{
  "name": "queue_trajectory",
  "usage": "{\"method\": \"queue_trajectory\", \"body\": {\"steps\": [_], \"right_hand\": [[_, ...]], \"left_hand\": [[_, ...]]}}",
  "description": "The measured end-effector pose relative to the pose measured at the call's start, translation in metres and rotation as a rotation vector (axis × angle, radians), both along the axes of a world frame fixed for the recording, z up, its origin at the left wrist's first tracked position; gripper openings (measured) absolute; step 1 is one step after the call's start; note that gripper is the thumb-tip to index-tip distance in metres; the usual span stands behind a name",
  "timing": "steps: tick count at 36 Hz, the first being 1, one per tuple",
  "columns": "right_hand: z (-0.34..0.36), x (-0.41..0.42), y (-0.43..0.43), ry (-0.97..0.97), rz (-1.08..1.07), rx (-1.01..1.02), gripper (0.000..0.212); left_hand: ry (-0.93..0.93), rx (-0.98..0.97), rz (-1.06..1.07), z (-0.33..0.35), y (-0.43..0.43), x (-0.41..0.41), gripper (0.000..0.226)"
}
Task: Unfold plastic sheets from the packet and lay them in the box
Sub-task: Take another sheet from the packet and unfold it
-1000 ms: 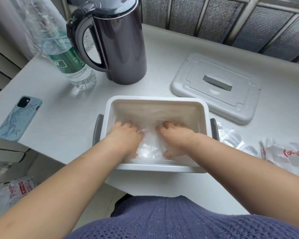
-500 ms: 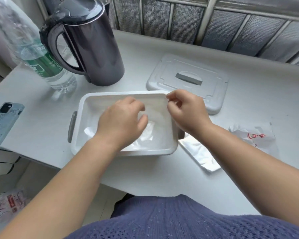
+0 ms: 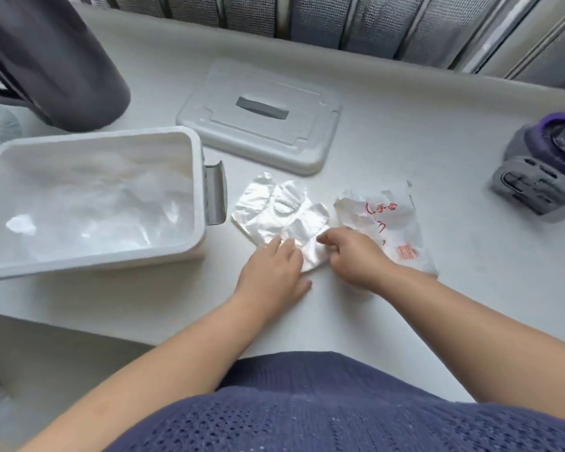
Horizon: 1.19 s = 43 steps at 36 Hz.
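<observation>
Just right of the box [image 3: 197,177], my left hand [image 3: 271,272] lies flat with its fingers straight, pressing on the near corner of the folded sheets [image 3: 284,212]. My right hand [image 3: 353,256] sits beside it, further from the box. Its fingers are curled and their tips pinch the near right edge of the same sheets. The sheets rest on the table [image 3: 405,141], close to the box's grey side handle. The torn packet [image 3: 388,220] with red print lies just past them, partly under my right wrist. Crumpled clear plastic [image 3: 95,203] already lines the inside of the box. Its lid [image 3: 258,122] lies flat behind and to the right. Half a second ago both my hands were over the box, the right at its far rim. Now both have left it for the sheets.
</observation>
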State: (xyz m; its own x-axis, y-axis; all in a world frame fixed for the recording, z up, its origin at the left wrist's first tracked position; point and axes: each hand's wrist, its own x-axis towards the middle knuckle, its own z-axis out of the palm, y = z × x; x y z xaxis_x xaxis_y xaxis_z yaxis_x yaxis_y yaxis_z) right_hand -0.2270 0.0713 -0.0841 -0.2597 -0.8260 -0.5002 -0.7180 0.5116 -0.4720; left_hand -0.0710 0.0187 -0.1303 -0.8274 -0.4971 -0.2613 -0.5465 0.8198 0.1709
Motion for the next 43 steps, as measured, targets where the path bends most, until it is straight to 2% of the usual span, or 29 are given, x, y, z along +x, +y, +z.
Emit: {"method": "queue_trajectory", "body": {"steps": [1,2,5,7,8,10,11,15,17,19,23,26,28,30,31,32,36,39,43], "right_hand": [[-0.002,-0.003,0.003,-0.013,-0.008,0.004,0.042],[-0.003,-0.007,0.006,-0.030,-0.022,0.005,0.043],[-0.003,-0.009,0.008,-0.082,-0.065,0.017,0.043],[-0.002,-0.014,0.008,-0.118,-0.060,0.022,0.042],[-0.001,-0.014,0.008,-0.127,-0.055,0.018,0.041],[0.001,-0.015,0.006,-0.137,-0.046,-0.009,0.038],[0.002,-0.015,0.004,-0.142,-0.045,-0.026,0.037],[0.006,-0.012,-0.002,-0.193,-0.080,-0.118,0.033],[0.008,-0.011,-0.005,-0.213,-0.118,-0.177,0.032],[0.010,-0.009,-0.008,-0.238,-0.174,-0.235,0.030],[0.015,-0.002,-0.010,-0.381,-0.321,-0.362,0.024],[0.022,0.002,-0.007,-0.529,-0.300,-0.393,0.016],[0.025,0.004,-0.003,-0.601,-0.218,-0.345,0.024],[0.024,0.008,-0.001,-0.620,-0.173,-0.269,0.050],[0.022,0.009,-0.001,-0.589,-0.153,-0.253,0.060],[0.020,0.011,-0.001,-0.540,-0.128,-0.260,0.062],[0.019,0.009,-0.005,-0.262,-0.058,-0.378,0.007],[0.018,0.006,-0.007,-0.187,-0.063,-0.345,0.014],[0.023,0.005,-0.013,-0.009,-0.019,-0.185,0.015]], "left_hand": [[0.030,-0.046,0.017,-0.005,0.001,-0.001,0.018],[0.063,-0.115,0.023,-0.003,0.003,-0.006,0.015],[0.105,-0.144,0.091,0.016,0.000,-0.007,0.018],[0.008,-0.104,0.130,0.035,0.000,-0.012,0.009],[-0.046,-0.105,0.174,0.037,0.002,-0.012,0.015],[-0.151,-0.069,0.324,0.039,0.000,-0.012,0.014],[-0.133,-0.032,0.410,0.041,-0.001,-0.011,0.010],[0.092,0.152,0.722,0.052,-0.005,-0.008,0.035],[0.209,0.240,0.783,0.057,-0.005,-0.006,0.040],[0.302,0.364,0.810,0.058,-0.005,-0.004,0.037],[0.555,0.654,0.985,0.061,-0.001,-0.003,0.012],[0.723,0.779,1.072,0.070,0.002,-0.005,0.019],[0.821,0.884,1.110,0.078,0.002,-0.007,0.020],[0.889,0.987,1.122,0.084,0.001,-0.009,0.019],[0.914,1.009,1.117,0.085,0.000,-0.009,0.021],[0.944,1.014,1.109,0.088,-0.002,-0.008,0.024],[1.081,0.960,1.065,0.099,-0.009,-0.003,0.024],[1.161,0.892,1.065,0.108,-0.015,0.002,0.019],[1.249,0.899,1.099,0.116,-0.025,0.013,0.018]]}}
